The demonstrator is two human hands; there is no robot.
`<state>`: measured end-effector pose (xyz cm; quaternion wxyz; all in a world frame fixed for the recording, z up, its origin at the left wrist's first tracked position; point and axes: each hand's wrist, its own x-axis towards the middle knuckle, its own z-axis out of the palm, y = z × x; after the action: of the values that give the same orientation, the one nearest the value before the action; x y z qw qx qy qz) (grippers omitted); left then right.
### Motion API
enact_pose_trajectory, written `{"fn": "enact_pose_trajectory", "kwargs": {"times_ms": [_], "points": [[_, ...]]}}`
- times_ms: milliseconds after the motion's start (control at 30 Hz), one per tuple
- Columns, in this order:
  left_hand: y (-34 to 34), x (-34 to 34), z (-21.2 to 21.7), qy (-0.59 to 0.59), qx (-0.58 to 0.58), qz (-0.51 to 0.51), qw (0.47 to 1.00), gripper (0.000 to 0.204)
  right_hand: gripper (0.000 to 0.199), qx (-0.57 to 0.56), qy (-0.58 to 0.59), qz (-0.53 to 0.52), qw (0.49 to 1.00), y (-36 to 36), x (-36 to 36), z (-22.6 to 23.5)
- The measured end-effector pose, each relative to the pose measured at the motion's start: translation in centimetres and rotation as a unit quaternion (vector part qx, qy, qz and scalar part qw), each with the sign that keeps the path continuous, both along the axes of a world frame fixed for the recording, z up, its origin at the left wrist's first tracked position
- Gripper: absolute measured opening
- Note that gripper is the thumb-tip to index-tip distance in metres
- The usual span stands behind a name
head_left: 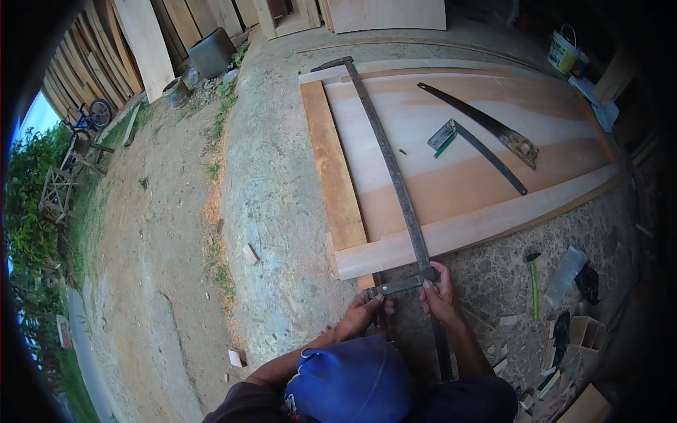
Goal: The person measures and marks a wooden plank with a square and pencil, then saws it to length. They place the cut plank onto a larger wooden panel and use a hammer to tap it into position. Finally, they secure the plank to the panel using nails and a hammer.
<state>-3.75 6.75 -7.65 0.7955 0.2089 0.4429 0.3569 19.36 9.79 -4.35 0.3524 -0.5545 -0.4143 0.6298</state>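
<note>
— How are the fingers set on each hand?

— The left hand [364,312] is seen curled around the sliding jaw piece [400,285] of the long bar clamp [395,176], the fingers [372,302] drawn together over the left end of that piece. The right hand [441,292] is wrapped at the spot where the jaw piece meets the bar, its fingers [431,276] closed tight against the metal. How hard either grip is pressed cannot be told.

— Where is the clamp placed?

— It is laid lengthwise across the wooden door panel [458,141], from the far edge to the near edge. Its near jaw is held just off the near rail of the panel, above the concrete floor [282,190].

— What else is counted on the panel?

— One curved hand saw [486,127], one metal square [479,149] and one green pencil [444,146] are seen resting on the boards, well apart from the hands.

— And on the floor?

— One green-handled hammer [534,278] is seen to the right of the right hand, near a few small wood offcuts [582,328]. One white bucket [564,51] is stood past the far right corner, and one bicycle [88,120] is parked at the far left. A blue cap [352,381] is seen at the lower edge
</note>
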Motion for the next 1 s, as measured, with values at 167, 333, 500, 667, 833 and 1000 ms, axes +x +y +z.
{"fn": "enact_pose_trajectory", "kwargs": {"times_ms": [167, 333, 500, 667, 833, 1000], "points": [[0.1, 0.0, -0.3, 0.008, -0.009, 0.000, 1.000, 0.023, 0.048, 0.011, -0.010, -0.002, 1.000, -0.1, 0.1, 0.1], [0.2, 0.3, 0.1, 0.003, -0.026, 0.006, 1.000, 0.022, 0.026, -0.014, -0.031, -0.023, 0.999, -0.5, 0.4, -1.1], [0.3, -0.1, -0.4, -0.014, -0.007, -0.007, 1.000, 0.023, 0.022, -0.071, -0.052, -0.013, 0.996, 0.1, 0.4, -1.3], [0.1, -0.3, 1.1, -0.048, -0.057, 0.031, 0.997, 0.028, 0.023, -0.079, -0.056, -0.010, 0.995, 0.1, 0.2, -0.3], [1.2, -0.4, 2.7, -0.214, -0.140, 0.146, 0.956, 0.040, 0.024, -0.078, -0.052, -0.007, 0.996, 0.0, 0.5, -0.7], [3.4, -0.9, -1.2, -0.113, -0.111, 0.212, 0.965, 0.043, 0.027, -0.080, -0.059, -0.011, 0.995, 0.0, -0.1, -0.3]]}}
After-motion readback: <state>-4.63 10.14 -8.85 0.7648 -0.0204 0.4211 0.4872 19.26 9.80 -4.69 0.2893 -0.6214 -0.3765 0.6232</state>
